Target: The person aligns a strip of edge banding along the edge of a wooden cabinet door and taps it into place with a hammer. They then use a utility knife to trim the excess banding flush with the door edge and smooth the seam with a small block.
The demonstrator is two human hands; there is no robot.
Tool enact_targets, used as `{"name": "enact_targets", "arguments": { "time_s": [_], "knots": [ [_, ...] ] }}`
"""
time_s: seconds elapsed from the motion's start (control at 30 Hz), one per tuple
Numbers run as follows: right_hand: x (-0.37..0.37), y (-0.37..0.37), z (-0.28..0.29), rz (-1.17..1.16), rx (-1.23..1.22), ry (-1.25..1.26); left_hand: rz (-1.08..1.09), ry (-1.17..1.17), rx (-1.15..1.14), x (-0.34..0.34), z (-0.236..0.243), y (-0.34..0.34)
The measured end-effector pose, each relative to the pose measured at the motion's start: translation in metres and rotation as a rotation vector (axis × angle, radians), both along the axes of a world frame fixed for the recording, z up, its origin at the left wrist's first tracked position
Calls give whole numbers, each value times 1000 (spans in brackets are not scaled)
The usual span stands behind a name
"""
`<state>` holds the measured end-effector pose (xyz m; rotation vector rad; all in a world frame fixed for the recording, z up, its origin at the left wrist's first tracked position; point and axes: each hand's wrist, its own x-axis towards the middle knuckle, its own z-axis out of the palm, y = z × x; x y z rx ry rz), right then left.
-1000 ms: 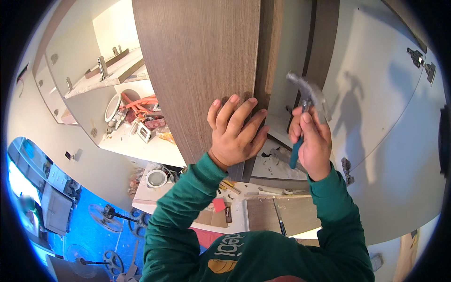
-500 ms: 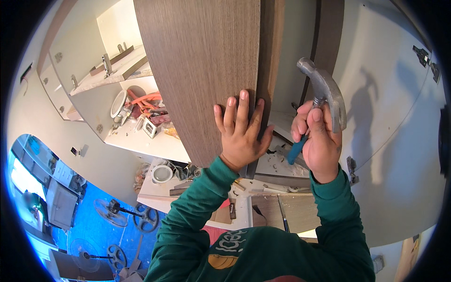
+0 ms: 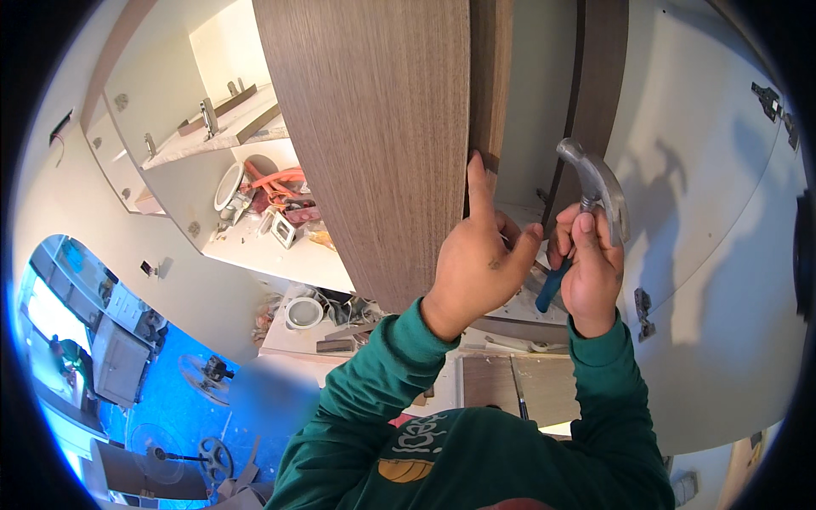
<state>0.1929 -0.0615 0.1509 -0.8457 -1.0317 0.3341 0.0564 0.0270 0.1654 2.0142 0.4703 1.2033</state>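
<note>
Near the edge of the panel (image 3: 374,153), left fingers (image 3: 479,191) spread; right fingers (image 3: 586,234) hold a hammer (image 3: 602,181) well clear.

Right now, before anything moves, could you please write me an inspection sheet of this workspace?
Surface: white bench, with scraps on it.
Job's things: brown board; hammer, head up.
Clutter: orange tubes and loose parts on the white shelf.
Hands: left hand at the board's edge, index finger extended, contact unclear; right hand grips the hammer.
Cables: thin wire hanging at the left wall.
Surroundings: blue floor, a fan, another person far left.
</note>
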Motion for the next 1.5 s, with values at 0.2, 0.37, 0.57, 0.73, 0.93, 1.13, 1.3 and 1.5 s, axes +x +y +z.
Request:
{"name": "enact_targets", "arguments": {
  "time_s": [0.2, 0.37, 0.57, 0.73, 0.93, 1.13, 1.3, 1.5],
  "knots": [
    [0, 1, 0, 33, -6, -1, 44, 18, 11, 4, -1, -2],
    [-2, -1, 0, 64, 10, -7, 123, -9, 127, 9, 5, 5],
    [1, -7, -6, 48, 22, 23, 96, -18, 50, 12, 24, -3],
    [-4, -14, -1, 51, 38, 57, 111, 3, 72, 12, 37, -3],
    [-7, -26, 14, 69, 6, -40, 132, -102, 240, 1, 42, -3],
    [-11, -33, 59, -25, 41, -265, 585, -66, 1031, -7, 54, 13],
    [-14, -25, 120, -147, 22, -398, 659, -13, 1073, 13, 89, 40],
    [-2, 8, 231, -682, 193, -977, 789, 4, 1141, 24, 106, 62]
  ]
}}
